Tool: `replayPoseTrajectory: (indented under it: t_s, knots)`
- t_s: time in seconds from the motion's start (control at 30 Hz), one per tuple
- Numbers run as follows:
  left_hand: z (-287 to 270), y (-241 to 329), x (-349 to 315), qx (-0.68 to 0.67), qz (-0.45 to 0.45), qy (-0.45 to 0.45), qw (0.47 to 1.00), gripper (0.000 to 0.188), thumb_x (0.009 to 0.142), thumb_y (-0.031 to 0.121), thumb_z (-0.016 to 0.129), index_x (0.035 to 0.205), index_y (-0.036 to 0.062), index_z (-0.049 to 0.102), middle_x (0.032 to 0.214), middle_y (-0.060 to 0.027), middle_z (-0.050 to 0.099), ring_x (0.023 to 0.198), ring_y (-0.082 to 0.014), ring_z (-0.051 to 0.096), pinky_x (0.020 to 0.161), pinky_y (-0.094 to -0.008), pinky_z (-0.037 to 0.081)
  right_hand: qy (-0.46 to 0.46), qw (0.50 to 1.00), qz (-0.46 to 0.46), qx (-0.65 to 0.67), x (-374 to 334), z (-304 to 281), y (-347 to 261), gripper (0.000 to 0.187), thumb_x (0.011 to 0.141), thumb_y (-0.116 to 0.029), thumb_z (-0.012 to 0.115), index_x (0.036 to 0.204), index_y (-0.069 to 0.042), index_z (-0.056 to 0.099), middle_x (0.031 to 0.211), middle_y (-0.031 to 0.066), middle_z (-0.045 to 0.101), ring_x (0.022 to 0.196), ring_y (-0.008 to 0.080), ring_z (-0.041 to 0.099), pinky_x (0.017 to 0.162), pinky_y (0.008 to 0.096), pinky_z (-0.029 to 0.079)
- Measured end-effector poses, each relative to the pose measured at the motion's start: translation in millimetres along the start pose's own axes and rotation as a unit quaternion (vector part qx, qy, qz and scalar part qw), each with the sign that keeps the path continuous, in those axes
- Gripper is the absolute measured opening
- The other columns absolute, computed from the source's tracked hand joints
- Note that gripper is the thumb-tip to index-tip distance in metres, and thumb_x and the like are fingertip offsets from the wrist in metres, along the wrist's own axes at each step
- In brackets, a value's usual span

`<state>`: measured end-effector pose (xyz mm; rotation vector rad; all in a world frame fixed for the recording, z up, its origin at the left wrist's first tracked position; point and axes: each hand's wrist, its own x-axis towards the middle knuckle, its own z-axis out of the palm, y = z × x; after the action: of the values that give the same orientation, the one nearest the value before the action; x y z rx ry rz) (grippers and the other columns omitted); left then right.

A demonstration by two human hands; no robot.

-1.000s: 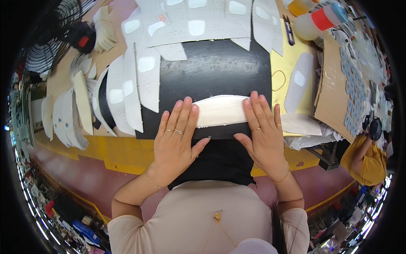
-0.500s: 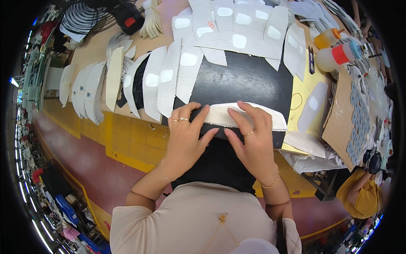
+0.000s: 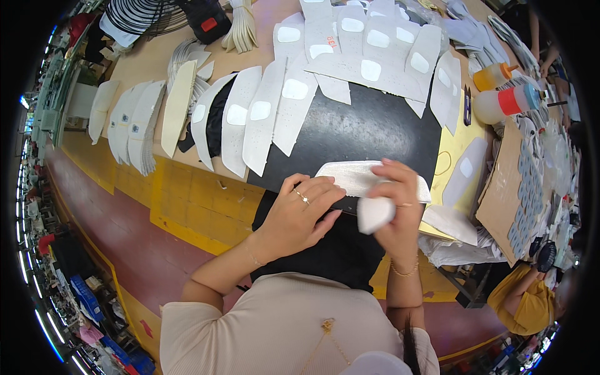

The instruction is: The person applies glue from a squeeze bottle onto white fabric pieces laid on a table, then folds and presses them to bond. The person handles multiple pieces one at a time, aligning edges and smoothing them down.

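A curved white fabric piece (image 3: 347, 174) lies along the front edge of a black board (image 3: 369, 131). My left hand (image 3: 300, 212) is at its left end, fingertips resting against the piece, the thumb apart below them. In my right hand (image 3: 400, 212) is a small rounded white patch (image 3: 375, 215), blurred by motion and held by bent fingers in front of the board's edge. The right fingers cover part of the fabric piece. Beyond the board, several similar white pieces (image 3: 378, 40) bearing bright white patches overlap each other.
More curved pieces (image 3: 134, 125) stand in a row at the left. On the right are a purple thread snipper (image 3: 467, 106), two squeeze bottles (image 3: 506, 103) and a cardboard sheet (image 3: 500, 187) with grey pieces. Black cable coils (image 3: 147, 19) lie far left. A person in yellow (image 3: 522, 300) is at right.
My right hand has lifted from the fabric piece and now has a white patch in its fingers. The left hand's fingers have drawn together near the piece's left end. The whole view has shifted slightly.
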<state>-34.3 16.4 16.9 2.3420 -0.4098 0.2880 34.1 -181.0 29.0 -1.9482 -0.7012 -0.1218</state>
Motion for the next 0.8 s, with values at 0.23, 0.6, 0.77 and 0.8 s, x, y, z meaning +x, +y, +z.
replayPoseTrajectory:
  t_s: [0.23, 0.6, 0.77, 0.8]
  knots:
    - [2.6, 0.7, 16.9, 0.046, 0.036, -0.018, 0.998, 0.043, 0.082, 0.020, 0.075, 0.120, 0.0048, 0.060, 0.116, -0.0107, 0.059, 0.111, -0.0287, 0.054, 0.094, -0.0423, 0.040, 0.331, 0.897, -0.100, 0.275, -37.3, -136.4, 17.4, 0.019, 0.099, -0.023, 0.046, 0.094, -0.009, 0.058, 0.088, 0.0085, 0.059, 0.103, 0.0307, 0.059, 0.113, 0.0568, 0.032]
    - [23.0, -5.0, 76.3, -0.013, 0.043, -0.101, 0.994, 0.059, 0.081, 0.020, 0.075, 0.133, 0.0049, 0.052, 0.118, -0.0145, 0.054, 0.112, -0.0324, 0.051, 0.096, -0.0447, 0.038, 0.272, 0.933, -0.051, 0.231, -49.1, -95.0, 3.2, 0.016, 0.092, -0.023, 0.054, 0.087, -0.009, 0.047, 0.080, 0.0063, 0.048, 0.082, 0.0233, 0.051, 0.089, 0.0451, 0.041]
    - [32.9, -17.8, 102.7, 0.028, 0.089, -0.091, 0.991, 0.057, 0.081, 0.017, 0.074, 0.132, 0.0072, 0.052, 0.119, -0.0139, 0.055, 0.113, -0.0323, 0.051, 0.098, -0.0444, 0.037, 0.247, 0.939, -0.032, 0.237, -43.6, -72.2, -0.1, 0.011, 0.096, -0.016, 0.052, 0.090, -0.006, 0.051, 0.082, 0.0087, 0.053, 0.078, 0.0241, 0.056, 0.083, 0.0407, 0.045]
    - [35.2, -22.9, 110.9, 0.039, 0.105, -0.085, 0.990, 0.056, 0.081, 0.016, 0.073, 0.132, 0.0073, 0.052, 0.119, -0.0137, 0.057, 0.114, -0.0318, 0.052, 0.098, -0.0439, 0.037, 0.247, 0.940, -0.017, 0.236, -42.0, -68.8, -4.1, 0.008, 0.095, -0.012, 0.053, 0.092, -0.005, 0.052, 0.082, 0.0090, 0.053, 0.078, 0.0243, 0.056, 0.081, 0.0396, 0.046]
